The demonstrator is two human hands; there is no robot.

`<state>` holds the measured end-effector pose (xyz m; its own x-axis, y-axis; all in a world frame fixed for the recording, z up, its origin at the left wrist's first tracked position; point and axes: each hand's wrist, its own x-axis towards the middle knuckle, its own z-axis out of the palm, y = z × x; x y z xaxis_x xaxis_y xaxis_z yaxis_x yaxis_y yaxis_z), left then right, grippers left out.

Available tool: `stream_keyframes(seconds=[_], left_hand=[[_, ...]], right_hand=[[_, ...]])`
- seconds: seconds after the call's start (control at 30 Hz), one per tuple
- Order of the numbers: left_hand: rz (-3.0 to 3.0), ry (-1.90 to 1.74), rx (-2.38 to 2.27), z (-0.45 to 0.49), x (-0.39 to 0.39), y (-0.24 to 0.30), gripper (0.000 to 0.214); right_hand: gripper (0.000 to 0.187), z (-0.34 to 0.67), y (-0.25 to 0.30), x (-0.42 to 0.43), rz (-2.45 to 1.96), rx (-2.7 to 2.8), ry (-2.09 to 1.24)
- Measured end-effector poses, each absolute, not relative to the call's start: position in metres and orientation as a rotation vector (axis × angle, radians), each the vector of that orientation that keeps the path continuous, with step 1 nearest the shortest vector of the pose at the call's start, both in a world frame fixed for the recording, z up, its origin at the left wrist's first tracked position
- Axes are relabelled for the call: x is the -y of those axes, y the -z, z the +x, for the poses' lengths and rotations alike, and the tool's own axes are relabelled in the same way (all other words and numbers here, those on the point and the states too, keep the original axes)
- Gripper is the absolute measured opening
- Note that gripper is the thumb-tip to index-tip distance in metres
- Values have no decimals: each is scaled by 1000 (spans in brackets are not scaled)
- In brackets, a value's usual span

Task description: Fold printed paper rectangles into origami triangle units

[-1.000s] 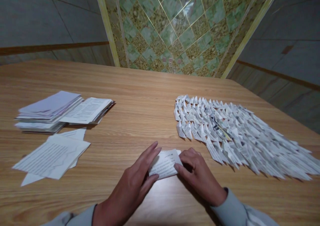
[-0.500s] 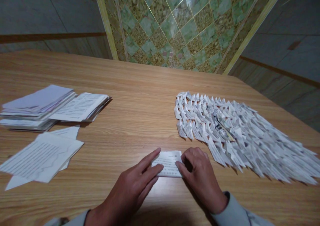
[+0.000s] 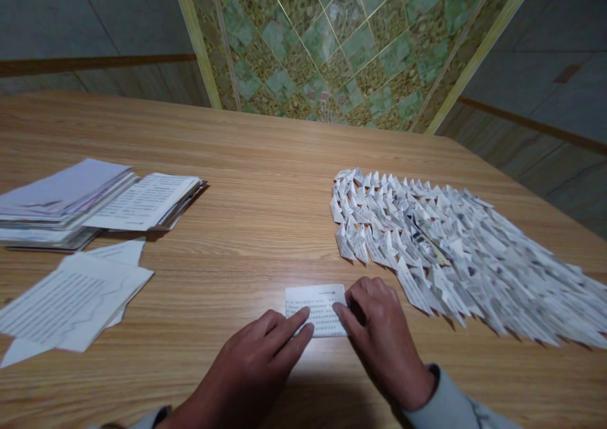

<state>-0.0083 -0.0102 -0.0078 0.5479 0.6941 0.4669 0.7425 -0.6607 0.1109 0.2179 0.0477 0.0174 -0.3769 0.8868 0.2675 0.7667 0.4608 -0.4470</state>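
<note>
A small printed paper slip lies flat on the wooden table near its front edge. My left hand rests with two fingers stretched out, their tips pressing the slip's lower left edge. My right hand is on the slip's right end, fingers curled down onto it, thumb at its edge. Right of the hands spreads a wide mass of several small folded paper pieces, laid in overlapping rows.
A stack of printed sheets and booklets sits at the left. Loose printed sheets lie in front of it. Beyond the table's far edge are a green patterned floor and grey walls.
The slip, lifted and tilted between both hands a second ago, now lies flat on the table. My left fingers have slid down along its lower edge. The view shifted slightly.
</note>
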Motion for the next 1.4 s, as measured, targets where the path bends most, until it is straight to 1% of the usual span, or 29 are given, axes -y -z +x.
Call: stream_keyframes(seconds=[0.1,0.33,0.67,0.83,0.9,0.97,1.1,1.17,1.27,1.4], left_hand=[[-2633,673,1242,-7,10,1,36],[-2610,675,1225,-5,9,-1,35],[-2659,509,1187,-7,13,-6,33],[-2674,473,1183,-6,16,-7,38],[-2679,447,1202,-5,17,-7,40],[-2687,418,1237,-5,18,-7,43],[-2734,346,1306,-3,20,-10,51],[-2752,332,1319,-2,20,-11,53],[-2754,337,1339,-1,20,-11,52],[-2720,380,1329,-1,21,-11,46]], right_hand=[[19,218,-18,-47,-1408,2258,-328],[15,219,-18,-47,-1419,2295,-309],[16,219,-15,-49,-1411,2284,-255],[16,218,-15,-51,-1435,2276,-245],[11,220,-16,-51,-1426,2257,-252],[2,221,-20,-49,-1366,2223,-250],[26,222,-27,-32,-1055,2290,-149],[31,222,-27,-21,-898,2421,-106],[35,223,-24,-9,-887,2591,-34],[48,232,-21,-7,-895,2713,60]])
